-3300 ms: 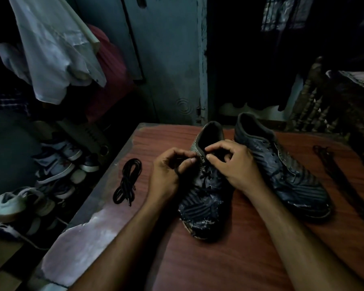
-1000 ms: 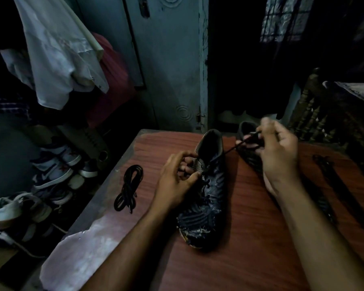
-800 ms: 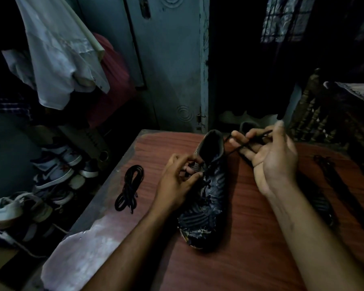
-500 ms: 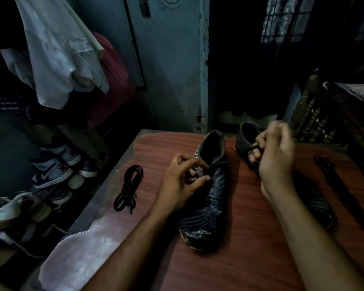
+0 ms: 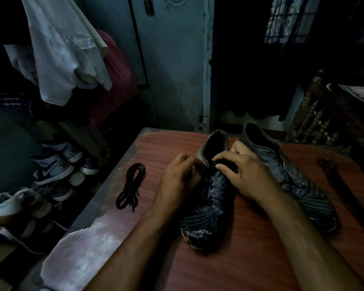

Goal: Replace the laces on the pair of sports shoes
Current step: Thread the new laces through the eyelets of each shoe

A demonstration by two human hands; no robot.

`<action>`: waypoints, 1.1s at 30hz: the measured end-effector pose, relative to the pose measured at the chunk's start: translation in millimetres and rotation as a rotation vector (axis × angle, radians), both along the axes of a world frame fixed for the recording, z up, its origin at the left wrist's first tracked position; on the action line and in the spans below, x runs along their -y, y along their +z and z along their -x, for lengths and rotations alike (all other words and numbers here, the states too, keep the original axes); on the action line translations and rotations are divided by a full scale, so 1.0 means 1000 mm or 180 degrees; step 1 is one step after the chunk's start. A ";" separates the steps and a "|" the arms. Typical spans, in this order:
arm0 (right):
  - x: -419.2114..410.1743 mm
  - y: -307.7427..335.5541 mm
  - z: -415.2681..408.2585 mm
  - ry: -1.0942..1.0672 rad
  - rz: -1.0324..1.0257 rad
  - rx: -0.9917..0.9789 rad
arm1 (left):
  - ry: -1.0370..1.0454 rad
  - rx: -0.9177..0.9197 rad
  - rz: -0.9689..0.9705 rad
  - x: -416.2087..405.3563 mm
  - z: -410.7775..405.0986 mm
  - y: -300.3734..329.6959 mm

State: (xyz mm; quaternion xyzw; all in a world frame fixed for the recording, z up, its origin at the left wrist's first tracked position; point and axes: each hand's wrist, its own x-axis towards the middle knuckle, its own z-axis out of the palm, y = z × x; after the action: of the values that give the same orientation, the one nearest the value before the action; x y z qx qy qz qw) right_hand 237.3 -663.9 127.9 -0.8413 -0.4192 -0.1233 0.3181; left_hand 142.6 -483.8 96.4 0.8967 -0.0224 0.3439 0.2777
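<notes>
Two dark sports shoes stand on a reddish wooden table [image 5: 229, 269], toes toward me. The left shoe [image 5: 206, 217] is between my hands. My left hand [image 5: 178, 181] pinches the black lace at the shoe's upper eyelets on its left side. On the throat of the same shoe, my right hand [image 5: 246, 175] rests with fingers curled down onto the lace near the tongue. The right shoe [image 5: 298, 181] sits just beyond my right hand, partly hidden by it. A coiled black spare lace [image 5: 130, 186] lies on the table to the left of my left hand.
A dark strap-like strip [image 5: 345, 192] lies along the table's right side. The table's left edge is worn pale [image 5: 82, 253]. Several shoes [image 5: 55, 166] are piled on the floor at left. Clothes [image 5: 59, 51] hang above them; a door [image 5: 172, 59] stands behind the table.
My right hand, which had pulled the lace out up and to the right, has come back down onto the left shoe's throat. My left hand stayed at the eyelets.
</notes>
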 end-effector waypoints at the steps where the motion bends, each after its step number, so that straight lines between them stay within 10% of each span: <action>1: 0.000 0.000 -0.001 -0.0047 0.0051 0.0014 | 0.0053 0.0021 0.0004 -0.001 -0.001 -0.001; 16: -0.016 0.027 -0.006 0.0083 0.0310 -0.0714 | -0.0389 -0.0142 0.0528 -0.003 0.000 -0.003; 25: -0.022 0.064 -0.028 0.0691 0.1923 -0.1437 | -0.0387 -0.0209 0.0378 -0.003 -0.004 -0.008; 33: -0.018 0.061 -0.029 0.0735 0.1355 -0.2389 | -0.0459 -0.0078 0.0041 0.002 -0.003 -0.005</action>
State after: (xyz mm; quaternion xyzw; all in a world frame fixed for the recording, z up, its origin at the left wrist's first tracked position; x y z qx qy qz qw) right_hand 266.6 -646.0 188.7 -0.8222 -0.3820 0.3160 0.2797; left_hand 145.8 -486.2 91.3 0.8951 -0.0813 0.3122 0.3078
